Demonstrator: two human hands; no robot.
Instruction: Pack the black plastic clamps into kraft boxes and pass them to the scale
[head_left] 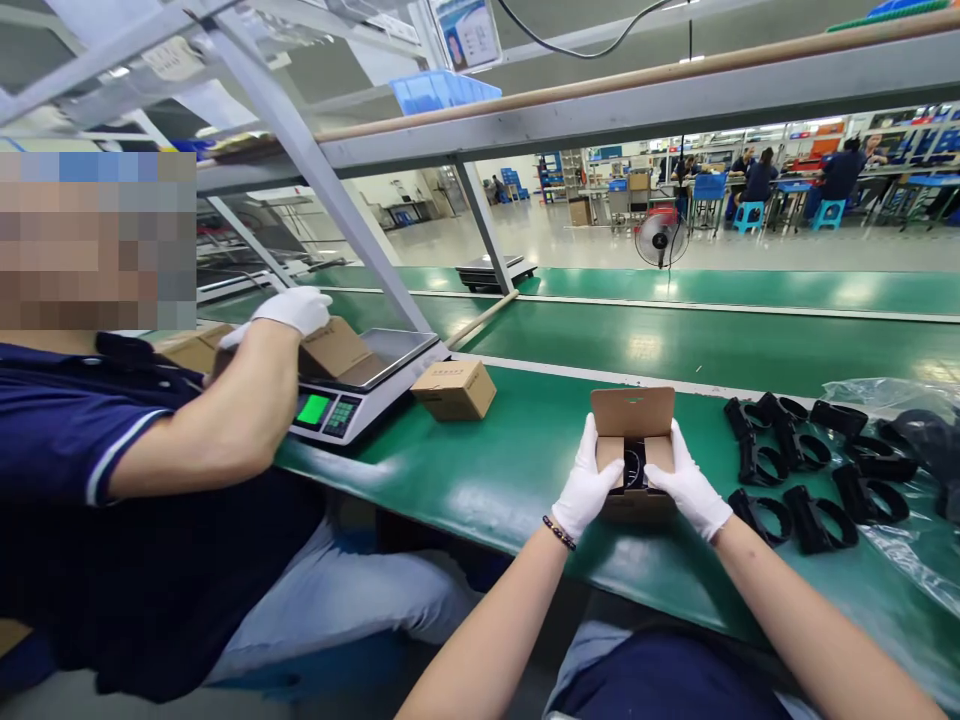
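Note:
Between my gloved hands stands an open cardboard box [634, 412], its lid flap raised at the back and its side flaps folded inward. A black part [634, 465] shows inside; its exact kind is partly hidden. My left hand [586, 480] grips the box's left side, thumb on the left flap. On the opposite side my right hand [688, 482] holds the box the same way, thumb over the right flap. Several black ring-shaped plastic brackets [799, 440] lie on the green table to the right of my right hand.
A co-worker's gloved hand [292, 308] is at a cardboard box [337, 350] on a digital scale [397, 352] to the left. A closed carton [454, 388] sits beside it. Clear plastic bag [911, 540] lies far right. Metal frame posts [484, 225] rise behind the bench.

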